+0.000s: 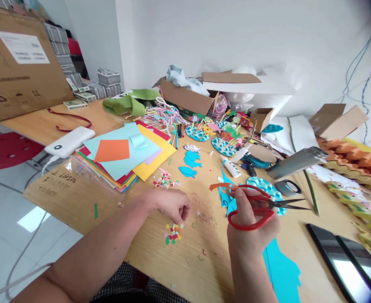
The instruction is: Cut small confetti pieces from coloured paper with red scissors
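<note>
My right hand (251, 221) is closed round the red handles of a pair of scissors (267, 206), whose blades point right and are nearly closed. A thin orange paper strip (218, 185) sticks out to the left at my fingertips, above blue paper scraps (228, 198). My left hand (169, 204) rests on the wooden table (192, 261) with its fingers curled down, their tips just above a small pile of coloured paper bits (173, 233). I cannot see whether those fingers pinch anything.
A stack of coloured paper sheets (125, 155) lies at the left with a white power bank (69, 142). Blue paper fish (190, 162), a glue stick (231, 167), a metal flask (295, 163), a tape roll (287, 187), cardboard boxes (188, 97) and a tablet (346, 256) crowd the table.
</note>
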The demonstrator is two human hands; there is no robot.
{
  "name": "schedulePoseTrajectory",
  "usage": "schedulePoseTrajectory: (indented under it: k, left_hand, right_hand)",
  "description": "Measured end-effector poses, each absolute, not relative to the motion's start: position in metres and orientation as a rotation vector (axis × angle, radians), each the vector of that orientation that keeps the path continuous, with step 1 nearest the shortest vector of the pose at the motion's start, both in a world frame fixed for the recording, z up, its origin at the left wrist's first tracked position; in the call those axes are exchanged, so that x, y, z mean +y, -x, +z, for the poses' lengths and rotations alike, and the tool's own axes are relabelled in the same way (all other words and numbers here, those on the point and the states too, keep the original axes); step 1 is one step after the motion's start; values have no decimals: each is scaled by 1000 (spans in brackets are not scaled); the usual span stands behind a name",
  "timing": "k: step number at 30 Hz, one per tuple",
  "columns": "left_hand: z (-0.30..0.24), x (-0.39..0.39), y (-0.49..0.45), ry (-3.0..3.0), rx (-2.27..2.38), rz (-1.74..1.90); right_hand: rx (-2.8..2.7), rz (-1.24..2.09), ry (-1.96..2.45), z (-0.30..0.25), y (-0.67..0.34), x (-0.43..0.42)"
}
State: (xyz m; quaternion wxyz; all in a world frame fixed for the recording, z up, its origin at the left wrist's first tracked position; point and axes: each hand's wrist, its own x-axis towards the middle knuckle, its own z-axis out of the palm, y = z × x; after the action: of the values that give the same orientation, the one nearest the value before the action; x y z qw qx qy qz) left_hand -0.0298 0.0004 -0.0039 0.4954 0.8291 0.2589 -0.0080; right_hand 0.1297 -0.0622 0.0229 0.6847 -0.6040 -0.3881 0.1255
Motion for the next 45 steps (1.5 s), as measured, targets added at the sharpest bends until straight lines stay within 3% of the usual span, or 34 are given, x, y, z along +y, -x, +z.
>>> schedulePoseTrajectory:
  k: [3, 10, 21, 30, 35, 45]
  left_hand:
    - [-5, 2, 27, -1955, 763, 134]
    - [5, 11, 24, -1496, 914, 943]
    - [6, -2, 16, -1280, 584, 692]
    - [-1, 3, 12, -1148, 668, 950]
    - [-2, 2, 9, -924, 631, 964]
    - [-2, 2, 9, -897, 639, 961]
  right_hand:
    - [-878, 293, 1347, 23, -130, -63]
    - [-959, 577, 1327, 21, -134, -60]
    - [-1080, 773, 1298, 22, -131, -61]
    - [-1112, 833, 1272, 21, -124, -61]
    - [-1377, 927, 1301, 9, -122, -61]
    - [-1255, 814, 1417, 21, -127, -61]
